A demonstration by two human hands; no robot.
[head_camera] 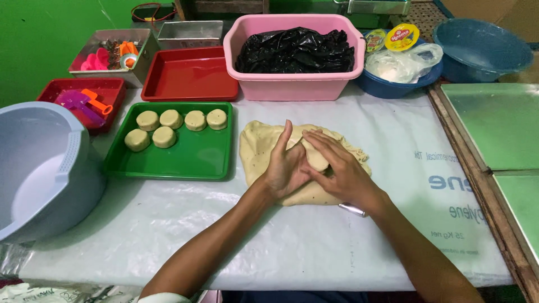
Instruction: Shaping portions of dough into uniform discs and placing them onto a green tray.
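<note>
A flattened sheet of pale dough [259,147] lies on the white plastic-covered table. My left hand [284,168] and my right hand [337,167] are cupped together over it, pressing a small round piece of dough [314,158] between the palms. To the left, a green tray [196,154] carries several round dough pieces [164,136] in its upper part. A small metal object [352,209] lies on the table by my right wrist.
A pale blue basin [39,168] stands at the left edge. Behind are red trays [191,76], a pink tub [295,84] with black plastic, blue bowls [483,47] and metal tins. Metal baking sheets [499,123] lie to the right.
</note>
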